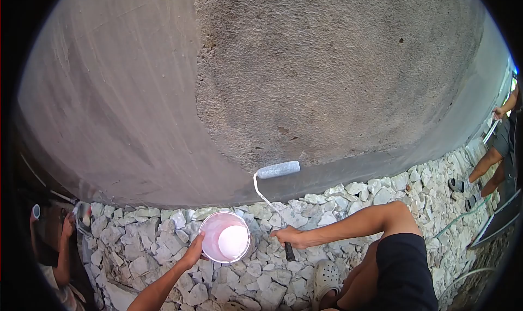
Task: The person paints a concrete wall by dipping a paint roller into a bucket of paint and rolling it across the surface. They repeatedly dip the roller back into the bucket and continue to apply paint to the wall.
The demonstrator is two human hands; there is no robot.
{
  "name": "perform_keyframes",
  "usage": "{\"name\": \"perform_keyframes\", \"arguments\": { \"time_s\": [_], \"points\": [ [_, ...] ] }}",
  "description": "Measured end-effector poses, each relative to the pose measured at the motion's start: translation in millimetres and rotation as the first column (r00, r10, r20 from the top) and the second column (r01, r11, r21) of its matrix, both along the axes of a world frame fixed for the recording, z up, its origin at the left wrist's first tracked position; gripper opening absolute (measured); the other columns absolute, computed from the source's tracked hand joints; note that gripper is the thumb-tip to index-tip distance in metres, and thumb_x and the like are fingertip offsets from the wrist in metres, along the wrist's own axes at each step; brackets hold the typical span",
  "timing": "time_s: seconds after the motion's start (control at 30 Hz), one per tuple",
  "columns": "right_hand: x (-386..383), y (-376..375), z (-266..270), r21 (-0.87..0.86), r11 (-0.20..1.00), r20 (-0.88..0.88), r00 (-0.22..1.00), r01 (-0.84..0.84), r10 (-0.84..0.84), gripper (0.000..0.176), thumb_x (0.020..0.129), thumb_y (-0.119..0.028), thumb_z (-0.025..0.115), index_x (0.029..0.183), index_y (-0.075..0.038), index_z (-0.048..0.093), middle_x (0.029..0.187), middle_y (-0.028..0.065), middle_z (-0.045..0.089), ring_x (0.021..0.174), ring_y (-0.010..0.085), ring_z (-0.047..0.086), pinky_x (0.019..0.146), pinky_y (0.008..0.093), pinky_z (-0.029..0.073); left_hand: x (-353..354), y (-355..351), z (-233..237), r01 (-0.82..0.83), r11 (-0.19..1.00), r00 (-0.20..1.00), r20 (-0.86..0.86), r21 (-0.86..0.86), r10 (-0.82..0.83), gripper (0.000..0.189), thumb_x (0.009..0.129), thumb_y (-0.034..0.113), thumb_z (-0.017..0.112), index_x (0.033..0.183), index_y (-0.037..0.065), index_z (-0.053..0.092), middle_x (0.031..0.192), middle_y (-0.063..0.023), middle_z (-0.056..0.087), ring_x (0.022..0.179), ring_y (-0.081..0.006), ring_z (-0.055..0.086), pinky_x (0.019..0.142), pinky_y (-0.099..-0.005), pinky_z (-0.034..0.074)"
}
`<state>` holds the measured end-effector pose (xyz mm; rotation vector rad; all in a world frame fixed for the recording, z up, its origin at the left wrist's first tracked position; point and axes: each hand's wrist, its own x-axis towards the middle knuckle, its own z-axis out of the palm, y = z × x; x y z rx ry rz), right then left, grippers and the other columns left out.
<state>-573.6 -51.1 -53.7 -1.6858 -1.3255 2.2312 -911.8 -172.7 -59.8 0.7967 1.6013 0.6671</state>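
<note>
My left hand (193, 252) grips the rim and side of a pinkish-white plastic bucket (211, 230), its fingers partly hidden behind it. A pool of white liquid (234, 242) lies in the bottom. My right hand (289, 237) is closed around the black handle of a paint roller (279, 170). The roller's pale grey sleeve overlaps the lower part of the rough cement wall (327, 82), near where the coarse surface meets a smooth darker band. The roller's bent metal frame is coated with white.
Broken pale stones (272, 294) cover the ground along the wall's foot. At left, a person's hand (68, 224) is near some tools. On the right, another person (498, 147) stands holding a pole. A thin green hose (463, 215) crosses the stones. My clog (327, 277) rests on rubble.
</note>
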Motion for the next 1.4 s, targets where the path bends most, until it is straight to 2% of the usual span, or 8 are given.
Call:
{"name": "perform_keyframes", "arguments": {
  "time_s": [0.2, 0.4, 0.7, 0.83, 1.03, 1.1, 1.3, 1.4],
  "points": [
    [-22.6, -5.1, 41.9, -0.147, 0.988, -0.135, 0.989, 0.037, -0.057, 0.026, 0.09, -0.026, 0.06, 0.073, -0.01, 0.048, 0.058, -0.0009, 0.041, 0.055, 0.0119, 0.038, 0.057, 0.0284, 0.034, 0.1, -1.7, 5.9, 0.012, 1.0, 1.0, 0.005, -0.025, -0.012, 0.074, 0.094, 0.062, 0.027, 0.141, 0.005, 0.032, 0.123, -0.0141, 0.055, 0.101, -0.0225, 0.06, 0.065, -0.0348, 0.057],
    [-42.4, 34.3, 50.1, 0.231, 0.972, -0.188, 0.982, 0.047, -0.002, 0.037, 0.09, -0.029, 0.062, 0.062, -0.012, 0.046, 0.057, 0.0002, 0.042, 0.055, 0.0127, 0.038, 0.057, 0.0299, 0.032, 3.4, -5.2, 9.5, -0.002, 1.0, 1.0, -0.005, -0.03, 0.002, 0.073, 0.095, 0.061, 0.027, 0.139, 0.004, 0.033, 0.119, -0.0138, 0.056, 0.098, -0.022, 0.061, 0.065, -0.0347, 0.057],
    [-19.8, 0.2, 6.1, -0.023, 0.999, -0.124, 0.992, 0.038, -0.04, 0.035, 0.09, -0.03, 0.062, 0.065, -0.012, 0.046, 0.058, 0.0002, 0.041, 0.054, 0.0128, 0.037, 0.055, 0.0288, 0.031, 4.3, -3.9, 9.0, -0.012, 0.999, 1.0, -0.007, -0.041, 0.012, 0.072, 0.095, 0.061, 0.026, 0.137, 0.004, 0.035, 0.118, -0.014, 0.057, 0.096, -0.0219, 0.062, 0.066, -0.0351, 0.057],
    [-51.7, 28.9, 27.9, 0.174, 0.969, -0.295, 0.948, 0.173, -0.117, 0.047, 0.091, -0.042, 0.059, 0.059, -0.012, 0.043, 0.055, 0.0015, 0.042, 0.052, 0.0128, 0.039, 0.055, 0.03, 0.033, 2.7, -4.0, 5.2, -0.004, 1.0, 1.0, -0.019, -0.025, 0.004, 0.073, 0.094, 0.062, 0.027, 0.137, 0.003, 0.035, 0.119, -0.0144, 0.056, 0.098, -0.0228, 0.061, 0.065, -0.0354, 0.057],
    [-73.4, 52.2, 100.0, 0.208, 0.948, -0.564, 0.821, 0.243, -0.087, 0.042, 0.094, -0.037, 0.058, 0.063, -0.015, 0.04, 0.055, -0.0031, 0.035, 0.054, 0.0104, 0.035, 0.06, 0.0269, 0.033, 0.4, -4.7, 5.4, -0.002, 1.0, 1.0, -0.001, -0.026, 0.002, 0.071, 0.094, 0.061, 0.028, 0.135, 0.003, 0.037, 0.116, -0.0142, 0.057, 0.095, -0.0223, 0.063, 0.064, -0.0345, 0.057],
    [-63.4, 47.7, 94.9, 0.215, 0.944, -0.558, 0.825, 0.252, -0.093, 0.043, 0.094, -0.037, 0.058, 0.062, -0.015, 0.04, 0.054, -0.0031, 0.036, 0.053, 0.0106, 0.034, 0.058, 0.0276, 0.033, 0.2, -4.6, 4.2, -0.001, 1.0, 1.0, 0.004, -0.026, 0.001, 0.071, 0.095, 0.061, 0.028, 0.134, 0.003, 0.038, 0.114, -0.014, 0.058, 0.093, -0.022, 0.063, 0.064, -0.0343, 0.057],
    [-3.1, 46.6, 10.6, 0.353, 0.933, -0.039, 0.998, 0.065, -0.054, 0.043, 0.089, -0.04, 0.061, 0.061, -0.011, 0.046, 0.055, 0.0006, 0.045, 0.051, 0.0124, 0.039, 0.052, 0.031, 0.034, -3.9, -5.3, -3.3, 0.01, 1.0, 1.0, 0.021, -0.012, -0.01, 0.071, 0.095, 0.061, 0.028, 0.135, 0.004, 0.036, 0.113, -0.0137, 0.058, 0.09, -0.0212, 0.063, 0.062, -0.0333, 0.057],
    [3.8, 26.7, -4.6, 0.253, 0.963, 0.011, 0.995, 0.096, -0.102, 0.037, 0.091, -0.031, 0.062, 0.064, -0.014, 0.044, 0.054, -0.0018, 0.039, 0.049, 0.0106, 0.036, 0.049, 0.0288, 0.029, -2.7, -4.1, -1.1, 0.016, 1.0, 1.0, 0.004, -0.014, -0.016, 0.071, 0.095, 0.061, 0.028, 0.136, 0.004, 0.035, 0.116, -0.0142, 0.057, 0.093, -0.0216, 0.062, 0.063, -0.034, 0.057]
  ]
}}
